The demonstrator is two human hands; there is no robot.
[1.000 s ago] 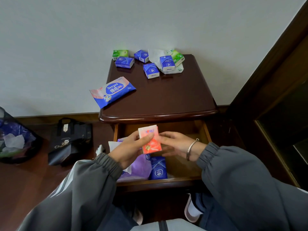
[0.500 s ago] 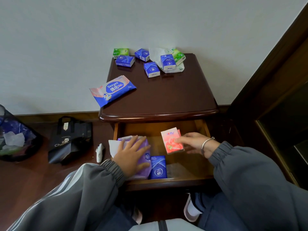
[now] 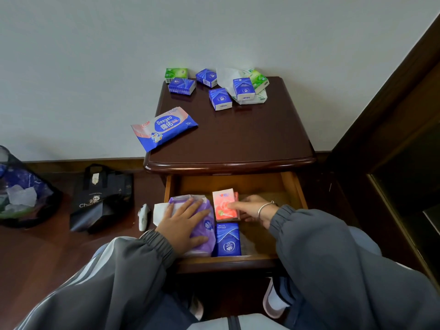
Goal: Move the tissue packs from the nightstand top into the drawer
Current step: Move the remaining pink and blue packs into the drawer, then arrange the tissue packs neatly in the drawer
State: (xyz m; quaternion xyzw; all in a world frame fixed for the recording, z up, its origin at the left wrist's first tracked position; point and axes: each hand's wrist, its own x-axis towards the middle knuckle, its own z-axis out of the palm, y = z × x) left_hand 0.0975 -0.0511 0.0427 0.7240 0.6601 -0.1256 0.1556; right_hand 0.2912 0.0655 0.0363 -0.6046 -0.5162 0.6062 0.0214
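L hand (image 3: 183, 225) flat, fingers spread, on soft purple pack (image 3: 206, 234) in wood drawer (image 3: 293, 189); R hand (image 3: 252, 209) pinches glossy pink pack (image 3: 223, 207) there, 1 blue pack (image 3: 228, 240) just nearer. Farther, nightstand top (image 3: 238, 139): 1 wipes pouch (image 3: 164, 128), 4 boxy blue packs (image 3: 220, 98), 2 green packs (image 3: 176, 74).

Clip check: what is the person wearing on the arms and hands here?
A dark grey jacket with ribbed elastic cuffs covers the left sleeve and right sleeve; pale stripes run along the left one. A thin silver bangle circles the right wrist. The left hand and right hand are ungloved.
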